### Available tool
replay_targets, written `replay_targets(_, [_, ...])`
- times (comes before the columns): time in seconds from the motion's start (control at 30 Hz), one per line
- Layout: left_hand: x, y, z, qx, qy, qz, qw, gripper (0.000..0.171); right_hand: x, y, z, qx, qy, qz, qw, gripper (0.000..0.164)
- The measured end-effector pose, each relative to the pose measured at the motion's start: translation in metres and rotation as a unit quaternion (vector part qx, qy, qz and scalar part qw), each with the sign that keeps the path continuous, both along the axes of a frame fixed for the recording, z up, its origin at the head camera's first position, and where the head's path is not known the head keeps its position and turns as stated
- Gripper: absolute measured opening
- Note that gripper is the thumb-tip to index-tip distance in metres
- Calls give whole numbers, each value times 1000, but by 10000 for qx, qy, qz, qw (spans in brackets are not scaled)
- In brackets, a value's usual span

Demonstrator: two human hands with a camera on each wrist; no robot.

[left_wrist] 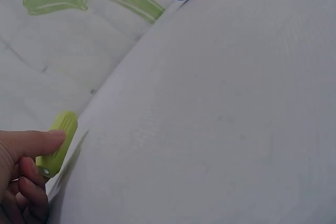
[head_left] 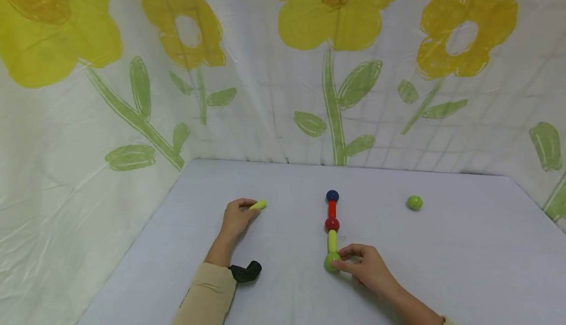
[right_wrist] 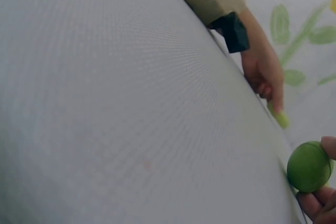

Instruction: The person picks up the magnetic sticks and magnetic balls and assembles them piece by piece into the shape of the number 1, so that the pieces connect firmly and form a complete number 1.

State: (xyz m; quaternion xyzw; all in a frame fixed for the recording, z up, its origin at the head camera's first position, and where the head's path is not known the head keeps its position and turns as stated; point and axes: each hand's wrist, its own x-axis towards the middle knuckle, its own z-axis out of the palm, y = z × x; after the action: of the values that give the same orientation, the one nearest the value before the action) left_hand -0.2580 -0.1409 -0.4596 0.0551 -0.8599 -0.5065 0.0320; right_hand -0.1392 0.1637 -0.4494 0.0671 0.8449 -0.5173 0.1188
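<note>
My left hand (head_left: 236, 218) pinches a yellow-green rod (left_wrist: 58, 145) between thumb and fingers, at the table's left side. A small metal-looking dot shows on the rod's end in the left wrist view. With thumb and fingertips, my right hand (head_left: 369, 267) grips a green ball (head_left: 332, 262) at the near end of a line of pieces. From that ball the line runs away from me: a yellow-green rod (head_left: 332, 241), a red ball (head_left: 332, 224), a red rod (head_left: 332, 209) and a dark blue ball (head_left: 332, 196).
Another green ball (head_left: 414, 202) lies at the far right of the white table (head_left: 292, 182). A black camera mount (head_left: 246, 272) juts from the left wrist. Behind the table hangs a white curtain (head_left: 265, 94) printed with yellow flowers.
</note>
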Motion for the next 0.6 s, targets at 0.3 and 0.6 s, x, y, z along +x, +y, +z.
replay_targets(0.3, [0, -1, 7, 1116, -387, 377, 9923, 31, -1, -1, 1, 5, -42, -12, 10000, 48])
replay_targets(0.6, [-2, 1, 9, 1449, -568, 307, 9873, 31, -1, 0, 1, 26, -80, -39, 10000, 46])
